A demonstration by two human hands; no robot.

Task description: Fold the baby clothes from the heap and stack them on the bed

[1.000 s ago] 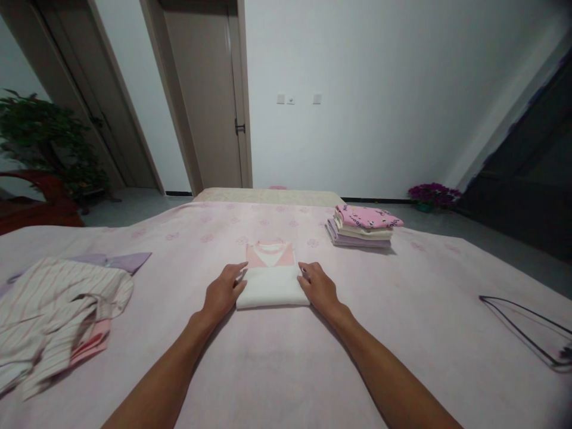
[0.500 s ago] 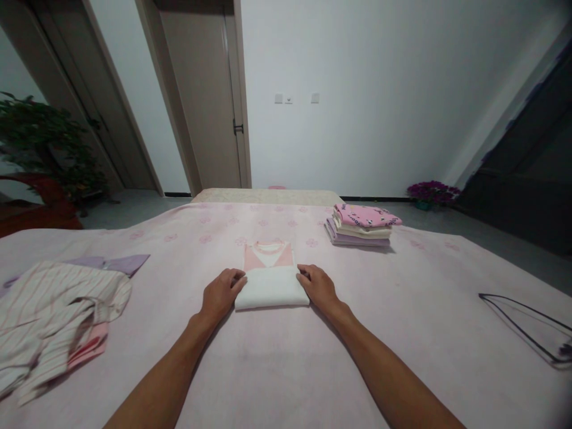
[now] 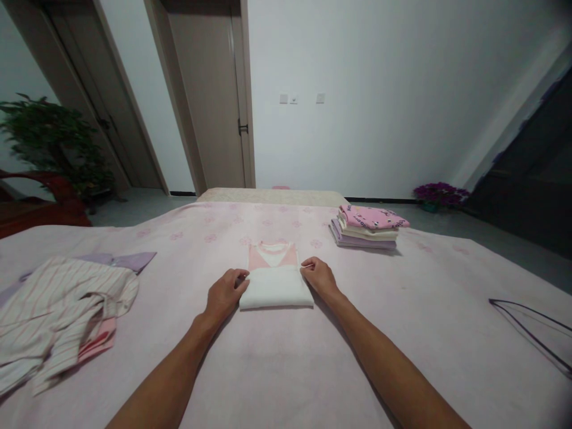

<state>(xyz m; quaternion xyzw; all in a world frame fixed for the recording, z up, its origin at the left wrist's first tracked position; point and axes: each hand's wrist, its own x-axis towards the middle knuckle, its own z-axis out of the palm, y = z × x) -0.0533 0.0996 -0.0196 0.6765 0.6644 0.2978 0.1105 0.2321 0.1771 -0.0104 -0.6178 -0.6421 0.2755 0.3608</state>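
Note:
A folded white garment with a pink top panel and collar point(image 3: 276, 288) lies flat on the pink floral bedspread point(image 3: 268, 363). My left hand point(image 3: 224, 295) sits at its left edge, fingers curled over the fold. My right hand point(image 3: 318, 277) is at its upper right corner, with fingertips pinching the white fold's edge. The garment's underside is hidden.
A crumpled striped shirt point(image 3: 62, 313) lies over pink and lilac clothes at the left of the bed. A stack of folded clothes point(image 3: 366, 229) stands at the far right, and a thin dark wire hanger point(image 3: 529, 330) lies at the right. Doors and a potted plant stand beyond.
My right hand has slid up toward the fold's upper right corner. The left hand has barely moved, and the view has shifted slightly.

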